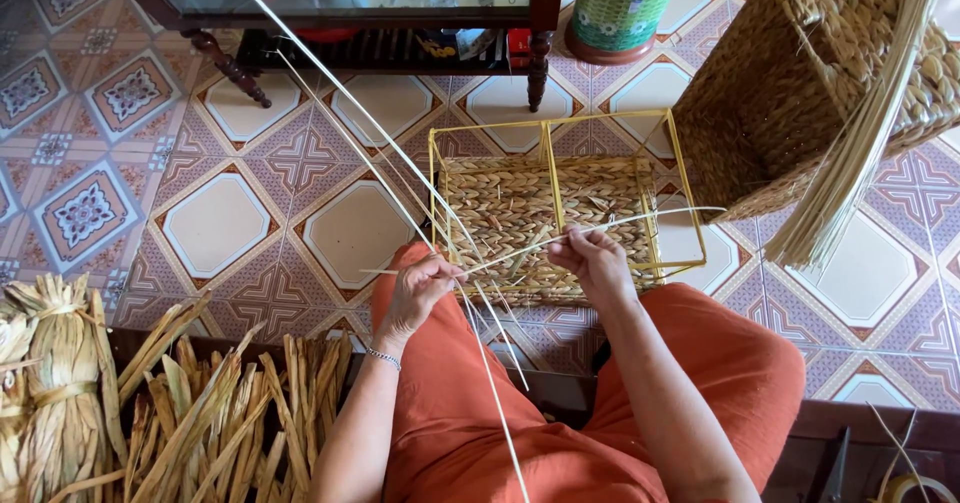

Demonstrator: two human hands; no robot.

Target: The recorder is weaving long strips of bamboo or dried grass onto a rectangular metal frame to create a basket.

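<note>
A yellow wire frame (672,153) with a woven straw bottom (520,203) rests against my knees on the tiled floor. My left hand (420,288) pinches thin pale straw strands (340,93) at the frame's near left corner; the strands run far up to the left and down over my lap. My right hand (592,258) grips another pale strand (650,217) at the frame's near edge, and it extends right across the frame.
A finished woven basket (800,93) and a sheaf of reeds (860,143) stand at right. Bundles of dried straw (150,413) lie at lower left. A dark wooden glass-topped table (350,3) and a green container (620,13) sit at the far side.
</note>
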